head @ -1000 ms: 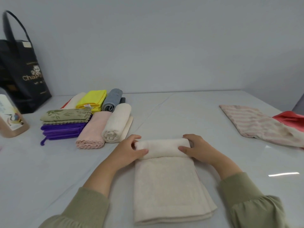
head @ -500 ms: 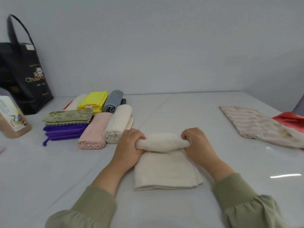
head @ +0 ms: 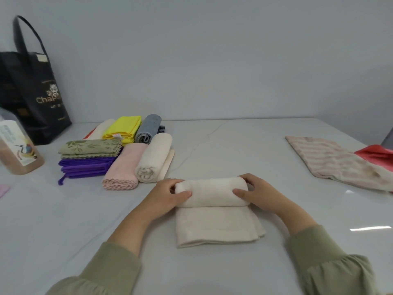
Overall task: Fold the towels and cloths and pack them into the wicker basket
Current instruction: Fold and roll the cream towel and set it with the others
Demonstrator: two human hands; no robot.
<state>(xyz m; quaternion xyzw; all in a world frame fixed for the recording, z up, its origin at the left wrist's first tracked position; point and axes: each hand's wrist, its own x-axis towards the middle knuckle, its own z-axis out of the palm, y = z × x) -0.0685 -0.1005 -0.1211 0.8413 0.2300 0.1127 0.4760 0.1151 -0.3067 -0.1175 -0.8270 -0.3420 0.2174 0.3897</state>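
The pale glossy worktop (head: 63, 220) is carrying everything. The black fabric tote bag with gold lettering (head: 36, 92) is standing at its far left corner, and a cluster of folded and rolled coloured cloths (head: 127, 158) is sitting beside it, left of centre. The pink-and-beige striped cloth (head: 331, 160) is lying unfolded by the right edge. The cream terry towel (head: 214, 222), half rolled, is lying near the front edge. The left hand (head: 168, 196) and right hand (head: 259, 192) are each gripping one end of its roll, fingers curled over it.
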